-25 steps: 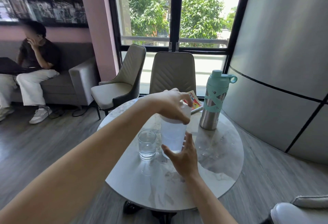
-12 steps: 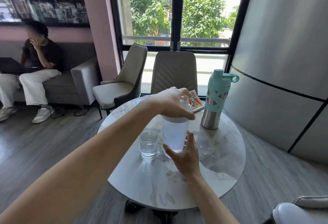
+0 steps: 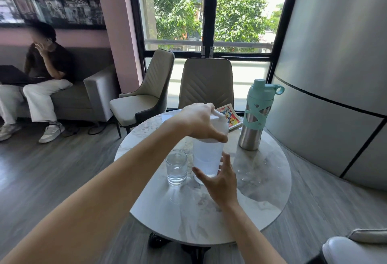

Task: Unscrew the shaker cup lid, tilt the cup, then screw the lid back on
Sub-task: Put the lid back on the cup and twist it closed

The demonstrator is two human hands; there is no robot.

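The shaker cup point(image 3: 207, 159) stands upright on the round marble table point(image 3: 261, 190), just beside a glass point(image 3: 176, 167); it looks light, smooth and probably slippery. The left hand point(image 3: 199, 123) closes over its lid point(image 3: 219, 126), the right hand point(image 3: 222, 180), fingers spread, loosely cups the base, the best place to steady it
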